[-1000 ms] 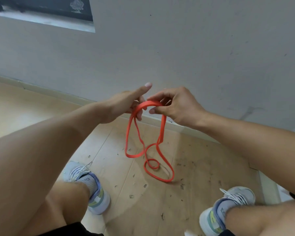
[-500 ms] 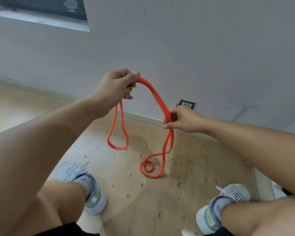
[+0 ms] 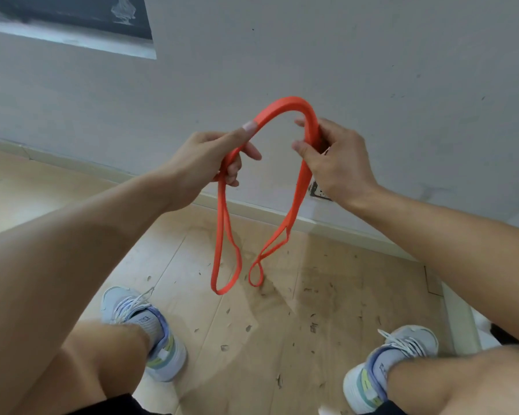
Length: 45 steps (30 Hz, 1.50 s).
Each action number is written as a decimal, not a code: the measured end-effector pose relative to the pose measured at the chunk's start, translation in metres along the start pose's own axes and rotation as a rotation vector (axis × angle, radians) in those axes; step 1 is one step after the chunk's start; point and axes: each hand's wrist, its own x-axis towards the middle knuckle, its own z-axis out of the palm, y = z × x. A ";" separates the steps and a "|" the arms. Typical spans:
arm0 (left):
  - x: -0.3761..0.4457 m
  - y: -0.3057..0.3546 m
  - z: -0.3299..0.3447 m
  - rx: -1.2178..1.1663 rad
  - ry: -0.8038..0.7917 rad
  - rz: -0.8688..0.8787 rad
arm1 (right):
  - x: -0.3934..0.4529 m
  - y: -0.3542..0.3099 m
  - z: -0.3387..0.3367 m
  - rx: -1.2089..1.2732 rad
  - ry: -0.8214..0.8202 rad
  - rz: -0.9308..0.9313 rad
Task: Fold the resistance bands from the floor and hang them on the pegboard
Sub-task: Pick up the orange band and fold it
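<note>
An orange resistance band (image 3: 285, 104) arches between both hands in front of a grey wall. My left hand (image 3: 210, 157) grips the band's left side, thumb along its top, fingers curled round it. My right hand (image 3: 336, 157) pinches the doubled right side. Below each hand a loop hangs free: the left loop (image 3: 225, 265) is longer, the right loop (image 3: 270, 253) is narrower. Both loops hang above the wooden floor. No pegboard is in view.
The light wooden floor (image 3: 276, 324) is strewn with small bits of debris. My two grey sneakers (image 3: 144, 324) (image 3: 393, 360) stand apart on it. A skirting board (image 3: 327, 226) runs along the wall, with a socket (image 3: 318, 191) behind my right wrist. A dark panel (image 3: 72, 13) sits top left.
The band has been lifted off the floor and now hangs free. My right hand rose level with the left, and the band's ends now hang as two loops.
</note>
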 end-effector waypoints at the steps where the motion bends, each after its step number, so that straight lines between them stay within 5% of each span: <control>1: 0.001 0.000 0.001 -0.032 -0.005 0.002 | -0.001 0.005 0.002 -0.043 -0.051 0.023; 8: 0.003 -0.010 0.004 0.085 0.061 -0.086 | -0.018 0.028 0.004 -0.098 -0.564 0.258; 12: 0.003 -0.009 0.003 0.141 0.087 -0.105 | -0.025 0.035 0.006 -0.061 -0.704 0.293; 30: -0.004 -0.015 0.008 0.365 -0.107 -0.166 | -0.030 -0.005 0.013 0.158 -0.555 0.207; 37: -0.003 -0.003 0.014 0.188 0.054 -0.087 | -0.037 0.008 0.015 0.116 -0.705 0.291; 45: -0.001 -0.007 0.010 0.151 0.223 -0.110 | -0.041 0.008 0.020 0.084 -0.622 0.260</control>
